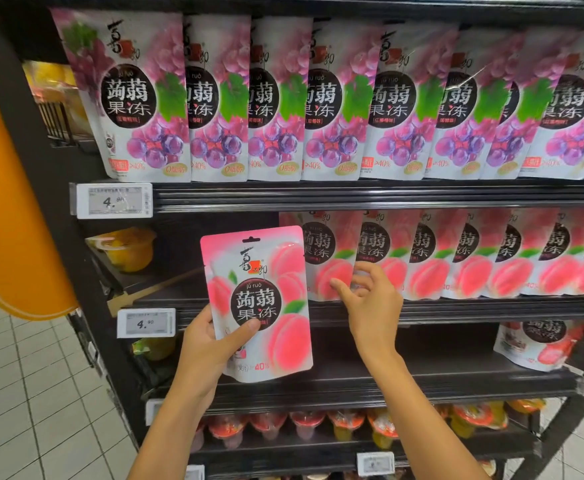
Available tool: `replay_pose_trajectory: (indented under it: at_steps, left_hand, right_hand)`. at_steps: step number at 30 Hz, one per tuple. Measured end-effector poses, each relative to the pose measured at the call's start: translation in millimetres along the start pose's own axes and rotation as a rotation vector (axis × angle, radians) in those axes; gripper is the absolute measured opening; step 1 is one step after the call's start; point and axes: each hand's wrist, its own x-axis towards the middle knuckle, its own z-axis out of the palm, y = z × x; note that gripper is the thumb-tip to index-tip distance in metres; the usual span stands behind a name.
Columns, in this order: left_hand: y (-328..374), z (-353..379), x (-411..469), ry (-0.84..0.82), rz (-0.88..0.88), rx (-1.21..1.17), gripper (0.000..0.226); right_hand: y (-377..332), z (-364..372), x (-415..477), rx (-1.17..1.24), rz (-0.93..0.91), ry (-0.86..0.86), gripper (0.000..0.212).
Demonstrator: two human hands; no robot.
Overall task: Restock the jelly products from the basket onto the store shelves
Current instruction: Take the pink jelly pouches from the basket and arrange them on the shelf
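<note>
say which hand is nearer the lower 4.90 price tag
Left. The left hand is right of the price tag, gripping a peach jelly pouch; the right hand is farther right.

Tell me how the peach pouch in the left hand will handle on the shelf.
Probably fairly stiff: the peach pouch stands upright though the left hand grips only its lower part. Its glossy film looks slippery. It may tip alone; the shelved pouches overlap one another.
</note>
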Motion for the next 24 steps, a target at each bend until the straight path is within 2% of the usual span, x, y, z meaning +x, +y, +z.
replay_pose_trajectory:
  at_steps: [4,6,8,10,12,14,17,20,24]
  left_hand:
    - [3.6,7.3,3.2,-0.006,0.000,0.006,0.055]
    - [6.2,10.0,6.3,-0.010,-0.002,0.007,0.059]
    - [9.3,12.2,10.2,-0.018,-0.002,0.008,0.059]
    - [12.8,15.2,14.2,-0.026,0.001,0.005,0.057]
    - [15.2,19.3,17.7,-0.031,0.011,0.013,0.055]
    - [17.6,23.3,21.2,-0.032,0.020,0.028,0.054]
    - [25.1,28.2,25.0,-0.005,0.045,0.026,0.064]
    - [32.1,32.0,24.2,0.109,0.153,0.062,0.068]
    - [28.5,33.5,14.1,0.327,0.362,0.396,0.055]
  right_hand:
    - [0.1,-4.7,-2.1,0.037,-0.017,0.037,0.035]
    - [-3.2,-8.1,-6.8,0.062,-0.091,0.098,0.028]
    - [-9.1,-10.8,-13.9,0.111,-0.173,0.076,0.017]
    - [-18.0,-10.0,-22.3,0.183,-0.156,-0.141,0.006]
    - [-25.8,-5.3,-31.1,0.269,-0.074,-0.409,0.009]
    - [-29.2,1.1,-35.2,0.350,-0.017,-0.493,0.017]
    - [-32.7,7.7,-30.6,0.416,0.057,-0.407,0.023]
    - [-37.3,15.5,-21.9,0.447,0.112,-0.324,0.027]
    - [-49.8,31.6,-10.7,0.404,0.072,-0.228,0.020]
